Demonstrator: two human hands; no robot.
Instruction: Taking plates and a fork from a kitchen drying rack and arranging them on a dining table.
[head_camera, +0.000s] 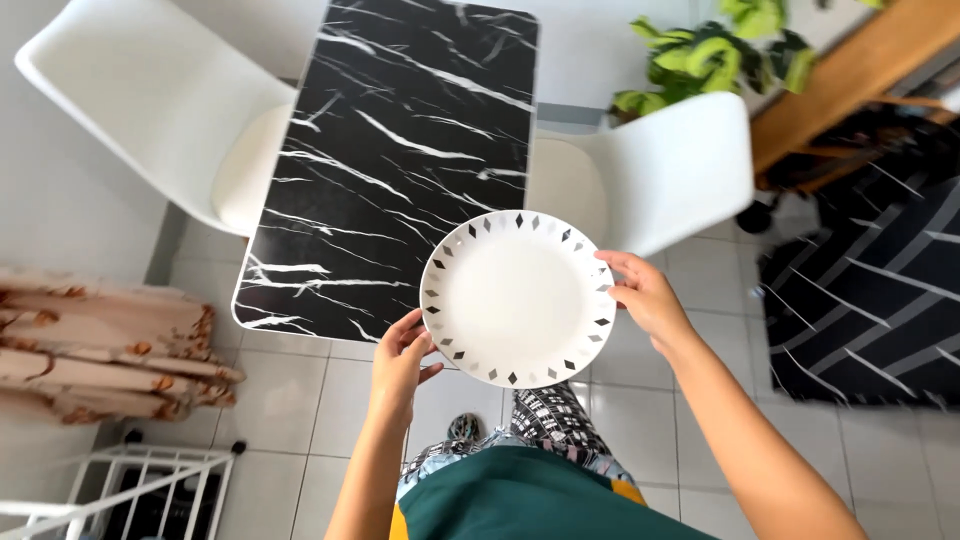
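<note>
white plate (518, 298) is held level past the near right corner of the black marble table (400, 150) | left hand (402, 355) and right hand (645, 295) are pinched on opposite rims | tiled floor (640, 420) is seen open below

Both arms extended forward, elbows bent. Left hand (400, 352) fingers curled up, thumb on top; right hand (645, 296) pinching, probably thumb over.

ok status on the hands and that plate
Left hand and right hand grip opposite rims of the white plate. Plate held over the black marble table edge. Nothing in the way.
</note>
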